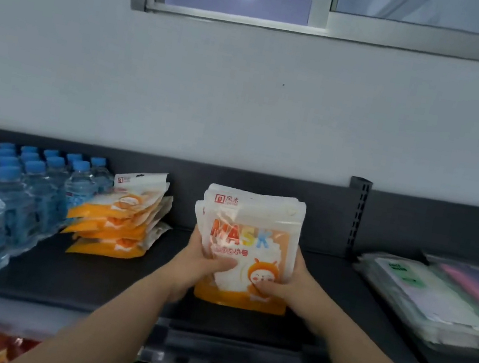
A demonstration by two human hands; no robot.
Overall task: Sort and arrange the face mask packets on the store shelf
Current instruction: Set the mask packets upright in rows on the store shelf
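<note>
1. Centrally, open room is left on the dark shelf (149, 287) between a leaning packet pile (119, 218) beside the water bottles (5, 197) and flat packs (435, 299) at the right edge.
2. A stack of mask packets (249, 234) is gripped at its sides by the left hand (201, 261) and right hand (287, 285), thumbs on its front.
3. It is held upright mid-shelf, long axis vertical, print facing the camera.

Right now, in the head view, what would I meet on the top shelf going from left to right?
The water bottles → leaning orange mask packets → upright stack of mask packets → black shelf post → flat pile of pastel packets.
</note>
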